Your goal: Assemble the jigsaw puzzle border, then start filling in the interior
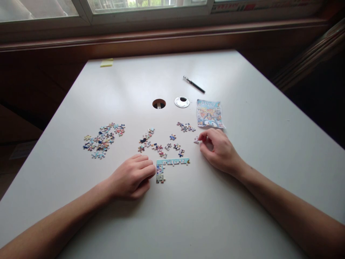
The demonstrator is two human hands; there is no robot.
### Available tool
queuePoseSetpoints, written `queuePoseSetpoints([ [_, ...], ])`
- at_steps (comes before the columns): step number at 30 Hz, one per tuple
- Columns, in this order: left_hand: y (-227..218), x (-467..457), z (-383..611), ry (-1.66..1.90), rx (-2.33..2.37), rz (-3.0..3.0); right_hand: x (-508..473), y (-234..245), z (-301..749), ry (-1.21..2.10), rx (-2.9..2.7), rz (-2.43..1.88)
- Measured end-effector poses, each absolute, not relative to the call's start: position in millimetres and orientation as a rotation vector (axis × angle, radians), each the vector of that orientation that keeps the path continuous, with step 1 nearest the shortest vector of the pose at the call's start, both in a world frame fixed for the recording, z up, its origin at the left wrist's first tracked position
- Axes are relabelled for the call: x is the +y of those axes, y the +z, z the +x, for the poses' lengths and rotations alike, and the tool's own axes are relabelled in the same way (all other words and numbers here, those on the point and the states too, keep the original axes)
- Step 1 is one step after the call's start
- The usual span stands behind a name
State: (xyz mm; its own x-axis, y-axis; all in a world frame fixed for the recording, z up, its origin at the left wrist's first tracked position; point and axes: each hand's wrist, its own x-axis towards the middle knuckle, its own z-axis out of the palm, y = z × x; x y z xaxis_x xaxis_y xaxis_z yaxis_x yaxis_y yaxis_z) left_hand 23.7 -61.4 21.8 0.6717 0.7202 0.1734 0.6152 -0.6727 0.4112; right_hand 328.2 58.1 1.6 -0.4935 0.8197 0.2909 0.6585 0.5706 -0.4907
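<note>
My left hand [136,175] rests on the table with its fingers curled under, just left of a joined puzzle corner [173,162]. That corner has a light blue strip along the top and a short column down its left side. With thumb and index finger pinched together, my right hand [217,148] is at a small puzzle piece [196,140], to the right of the loose ones. Beyond the corner lie scattered puzzle pieces [156,146], with a small cluster of pieces [185,127] farther back. A larger pile of pieces [101,141] spreads out beyond my left hand.
A creased picture sheet [210,113] lies beyond my right hand. Farther back are a black pen [194,85], a round silver cover [182,102] and a cable hole [159,104] in the white table [188,216]. A yellow sticky note [106,63] is at the far left edge.
</note>
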Motion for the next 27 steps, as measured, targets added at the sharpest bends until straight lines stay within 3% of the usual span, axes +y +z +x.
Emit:
queuePoseSetpoints([
  [27,20.1,-60.9,23.3,0.481,1.048,2.571,57.9,1.1,328.3,0.443,-2.308,-1.186],
])
